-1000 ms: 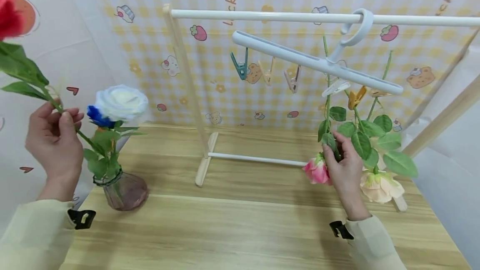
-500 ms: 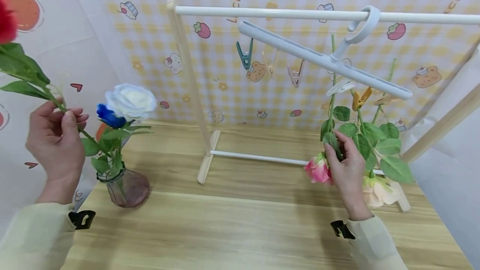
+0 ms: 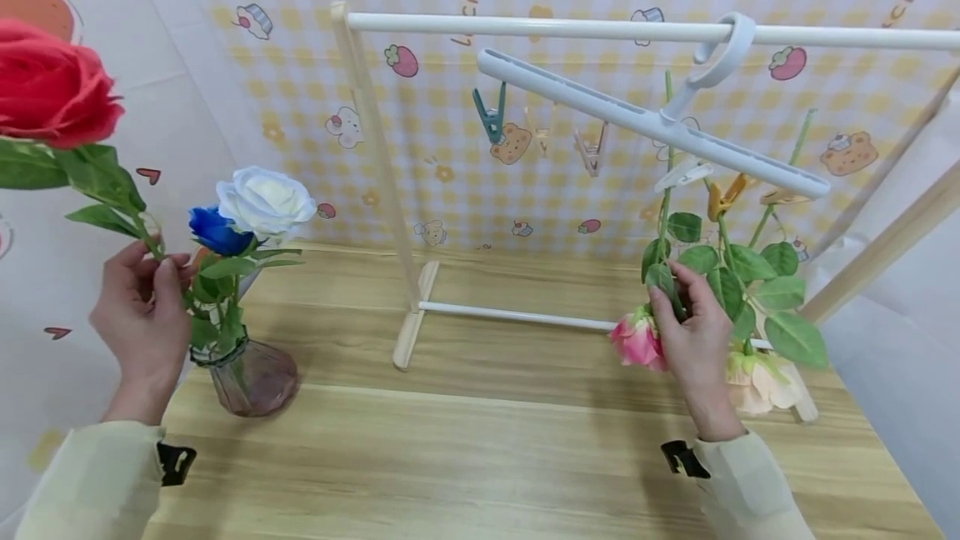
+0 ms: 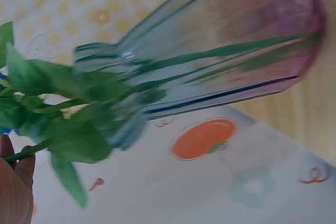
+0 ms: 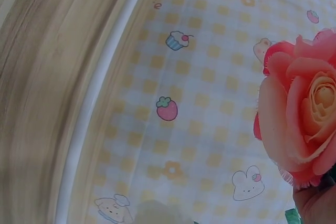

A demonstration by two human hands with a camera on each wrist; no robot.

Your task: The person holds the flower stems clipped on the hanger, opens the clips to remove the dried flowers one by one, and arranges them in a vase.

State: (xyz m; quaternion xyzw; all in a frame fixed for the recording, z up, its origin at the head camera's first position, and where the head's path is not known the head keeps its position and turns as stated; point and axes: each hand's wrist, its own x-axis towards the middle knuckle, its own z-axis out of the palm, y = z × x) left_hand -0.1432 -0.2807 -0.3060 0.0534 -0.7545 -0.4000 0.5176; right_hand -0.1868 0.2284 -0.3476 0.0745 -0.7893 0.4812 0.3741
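At the left, my left hand (image 3: 146, 315) pinches the green stem of a red rose (image 3: 56, 86), bloom up, beside the glass vase (image 3: 258, 377). A white rose (image 3: 266, 202) and a blue rose (image 3: 217, 230) stand in that vase. The left wrist view shows the held stem (image 4: 26, 152) close by the leaves at the vase's mouth. My right hand (image 3: 697, 348) holds a pink rose (image 3: 636, 342) by its leaf and stem just above the bloom. This rose hangs head down, its stem at a white clothespin (image 3: 682, 176) under the pale blue hanger (image 3: 600, 109).
The hanger hooks tilted over the white rail (image 3: 525, 26) of a wooden stand. Beside the right hand, a peach rose (image 3: 761, 386) hangs head down near a yellow clothespin (image 3: 726, 197). A teal clothespin (image 3: 491, 117) and others hang at the hanger's left. A patterned cloth (image 3: 300, 107) backs the table.
My left hand has moved right and slightly down with the red rose, bringing its whole stem top and most of the bloom into view. The right hand stays on the pink rose.
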